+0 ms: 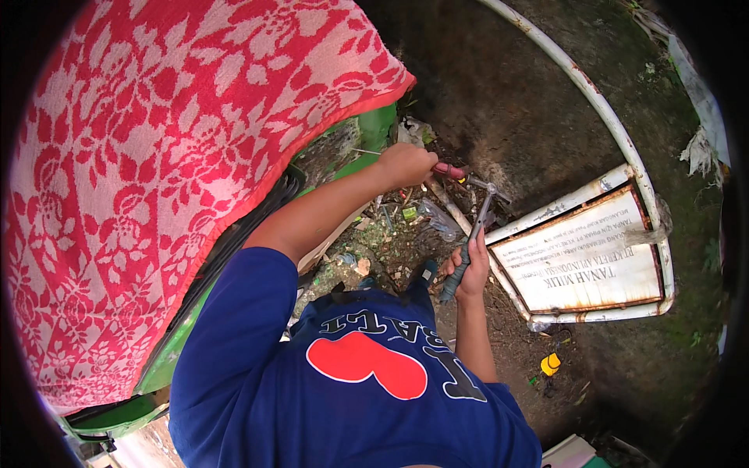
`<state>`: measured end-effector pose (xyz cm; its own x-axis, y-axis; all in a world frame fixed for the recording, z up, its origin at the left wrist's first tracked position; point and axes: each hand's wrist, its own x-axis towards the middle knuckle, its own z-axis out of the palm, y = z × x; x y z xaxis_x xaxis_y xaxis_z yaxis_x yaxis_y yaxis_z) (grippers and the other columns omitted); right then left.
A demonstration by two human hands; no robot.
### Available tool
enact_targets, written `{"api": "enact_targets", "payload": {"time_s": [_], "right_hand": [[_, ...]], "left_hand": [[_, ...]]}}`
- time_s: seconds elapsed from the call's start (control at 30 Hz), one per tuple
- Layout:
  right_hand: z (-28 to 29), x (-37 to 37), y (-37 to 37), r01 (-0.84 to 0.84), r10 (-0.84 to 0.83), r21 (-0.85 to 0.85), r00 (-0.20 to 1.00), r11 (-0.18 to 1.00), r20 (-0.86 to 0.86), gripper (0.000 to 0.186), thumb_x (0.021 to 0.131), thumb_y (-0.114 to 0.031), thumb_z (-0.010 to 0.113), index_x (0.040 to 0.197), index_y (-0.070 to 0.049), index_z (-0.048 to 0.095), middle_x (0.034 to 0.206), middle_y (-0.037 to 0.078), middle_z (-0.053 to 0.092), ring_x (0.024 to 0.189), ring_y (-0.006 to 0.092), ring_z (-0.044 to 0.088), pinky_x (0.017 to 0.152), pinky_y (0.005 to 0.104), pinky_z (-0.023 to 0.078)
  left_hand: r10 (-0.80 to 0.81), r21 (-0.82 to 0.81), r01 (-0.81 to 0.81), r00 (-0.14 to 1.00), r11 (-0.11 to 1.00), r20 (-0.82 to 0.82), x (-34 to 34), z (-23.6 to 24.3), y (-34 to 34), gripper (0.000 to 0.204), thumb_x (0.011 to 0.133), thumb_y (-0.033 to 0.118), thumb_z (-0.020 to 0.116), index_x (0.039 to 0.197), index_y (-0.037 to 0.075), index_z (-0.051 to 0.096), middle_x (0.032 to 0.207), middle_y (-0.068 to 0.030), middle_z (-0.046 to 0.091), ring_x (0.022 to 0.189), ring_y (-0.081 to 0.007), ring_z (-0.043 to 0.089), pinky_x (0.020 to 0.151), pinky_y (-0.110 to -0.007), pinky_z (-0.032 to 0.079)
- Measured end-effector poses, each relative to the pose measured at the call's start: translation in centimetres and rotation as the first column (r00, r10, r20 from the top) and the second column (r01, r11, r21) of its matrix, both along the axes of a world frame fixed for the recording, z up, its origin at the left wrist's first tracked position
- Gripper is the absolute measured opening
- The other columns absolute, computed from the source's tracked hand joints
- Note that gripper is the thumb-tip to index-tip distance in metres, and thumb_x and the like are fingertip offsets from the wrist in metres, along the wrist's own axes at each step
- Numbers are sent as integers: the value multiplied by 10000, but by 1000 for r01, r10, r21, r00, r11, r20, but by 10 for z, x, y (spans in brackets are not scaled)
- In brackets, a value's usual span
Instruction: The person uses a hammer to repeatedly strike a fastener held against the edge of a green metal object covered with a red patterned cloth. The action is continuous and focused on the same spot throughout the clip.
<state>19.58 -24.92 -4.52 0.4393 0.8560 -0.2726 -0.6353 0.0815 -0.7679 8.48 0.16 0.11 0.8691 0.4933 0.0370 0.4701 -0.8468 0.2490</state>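
My left hand [407, 164] is wrapped round a red-handled screwdriver [448, 170]. Its thin metal shaft comes out on the left, toward a green painted edge [378, 127]; I cannot tell whether the tip touches anything. Closed round the dark grey-green grip of a hammer [466, 261] is my right hand [470, 267]. The hammer's metal head is up beside the butt of the screwdriver handle, and whether the two touch is not plain.
A red and pink floral cloth [179, 156] covers a green-edged object at left. On the right, a rusty white metal frame holds a sign panel [585, 253]. Litter and small stones [382, 234] lie on the ground between, and a yellow object [551, 364] lies farther right.
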Motion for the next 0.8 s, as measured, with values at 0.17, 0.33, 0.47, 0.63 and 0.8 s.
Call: {"api": "enact_targets", "payload": {"time_s": [0.17, 0.33, 0.47, 0.63, 0.8], "right_hand": [[15, 13, 1, 222, -217, 114, 975, 968, -54, 548, 1021, -215, 448, 1524, -163, 236, 613, 29, 440, 484, 132, 470, 438, 288, 449], [2, 18, -1, 2, -3, 12, 998, 1000, 68, 545, 1032, -239, 408, 1533, -192, 199, 620, 26, 432, 483, 132, 476, 444, 287, 451], [9, 14, 4, 76, -75, 59, 997, 995, -6, 544, 1026, -214, 420, 1530, -189, 214, 614, 31, 432, 480, 142, 474, 452, 295, 452], [9, 27, 8, 86, -85, 46, 996, 995, -24, 549, 1027, -214, 418, 1532, -200, 203, 611, 31, 430, 472, 141, 471, 439, 295, 452], [-2, 21, 17, -103, 103, -23, 995, 994, 10, 550, 1033, -235, 402, 1535, -247, 177, 607, 16, 424, 455, 141, 470, 433, 299, 463]], "left_hand": [[6, 8, -6, 1000, 1000, 21, -2, 1, -3, 219, 814, 290, 655, 881, 82, 661, 800, -139, 691, 791, -340, 678, 699, -467, 522], [21, 0, -21, 1000, 1000, 23, 2, 3, -3, 217, 823, 291, 644, 885, 83, 652, 797, -139, 689, 781, -344, 676, 690, -475, 520], [20, -3, -20, 1000, 1000, 16, 0, 3, -4, 220, 826, 293, 642, 884, 82, 649, 798, -139, 689, 779, -346, 676, 684, -478, 518], [24, 32, -26, 999, 999, 38, -1, -1, -1, 202, 831, 283, 633, 868, 85, 636, 757, -139, 670, 725, -349, 666, 644, -469, 524], [35, 38, -36, 999, 999, 33, 4, -7, 2, 189, 826, 272, 635, 859, 86, 635, 751, -140, 670, 721, -347, 667, 639, -471, 522]]}}
